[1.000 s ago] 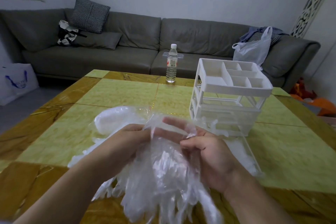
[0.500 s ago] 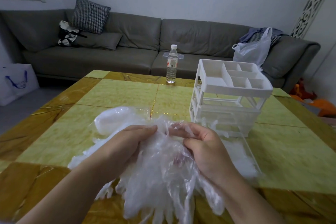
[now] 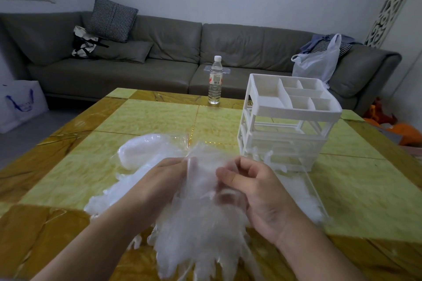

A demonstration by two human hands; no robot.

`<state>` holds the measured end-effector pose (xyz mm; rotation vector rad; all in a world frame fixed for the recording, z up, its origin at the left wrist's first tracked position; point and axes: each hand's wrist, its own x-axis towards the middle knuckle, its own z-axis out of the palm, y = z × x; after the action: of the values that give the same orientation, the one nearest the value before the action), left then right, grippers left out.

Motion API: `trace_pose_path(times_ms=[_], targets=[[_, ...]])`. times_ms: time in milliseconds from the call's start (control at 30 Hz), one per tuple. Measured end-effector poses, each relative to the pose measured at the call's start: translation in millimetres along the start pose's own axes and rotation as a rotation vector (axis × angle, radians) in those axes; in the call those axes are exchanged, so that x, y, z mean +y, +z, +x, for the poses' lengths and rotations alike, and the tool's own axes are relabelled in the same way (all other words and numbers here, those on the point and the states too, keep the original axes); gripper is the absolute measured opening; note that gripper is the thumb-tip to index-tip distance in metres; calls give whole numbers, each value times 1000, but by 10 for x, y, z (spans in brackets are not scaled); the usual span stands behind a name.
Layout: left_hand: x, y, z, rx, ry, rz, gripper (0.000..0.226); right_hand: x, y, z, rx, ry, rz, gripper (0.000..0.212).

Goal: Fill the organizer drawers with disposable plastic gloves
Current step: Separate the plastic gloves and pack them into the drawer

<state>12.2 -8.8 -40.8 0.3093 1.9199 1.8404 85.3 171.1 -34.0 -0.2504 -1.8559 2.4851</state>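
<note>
presently, head view, the only view. item: gloves (image 3: 201, 219), a clear crumpled bunch held above the near table (image 3: 148, 116) edge, loose plastic fingers hanging toward the camera. item: left hand (image 3: 159, 180), fingers curled into the bunch's left side, gripping film; fingertips partly veiled by plastic. item: right hand (image 3: 253, 187), thumb and bent fingers pinching the bunch's upper right edge. item: bag (image 3: 146, 150), a clear packet of more gloves lying on the table just beyond the left hand. item: organizer (image 3: 287, 121), white, right of centre, top tray divided into compartments that look unfilled; upper slots appear open frames. item: drawer (image 3: 306, 194), clear, pulled out onto the table in front of the organizer, right of the right hand, with white gloves in it. item: bottle (image 3: 215, 80), upright at the far table edge. risk, as a judgement: the film is slippery and clings, so part of the bunch may slide off over the table edge, or extra gloves may drag along and snag the drawer rim.
</note>
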Motion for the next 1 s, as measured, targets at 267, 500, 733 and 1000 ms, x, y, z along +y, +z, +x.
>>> trace_pose_path(times_ms=[267, 500, 733, 1000], targets=[[-32, 6, 26, -10, -29, -40, 27, -22, 66, -20, 19, 101, 96, 13], [-53, 4, 42, 23, -55, -68, 40, -30, 42, -1, 121, 253, 327, 33], [-31, 18, 31, 54, -94, -75, 46, 3, 27, -21, 19, 137, 116, 24], [-48, 48, 57, 78, -100, -72, 45, -23, -31, -27, -151, 171, 218, 24]])
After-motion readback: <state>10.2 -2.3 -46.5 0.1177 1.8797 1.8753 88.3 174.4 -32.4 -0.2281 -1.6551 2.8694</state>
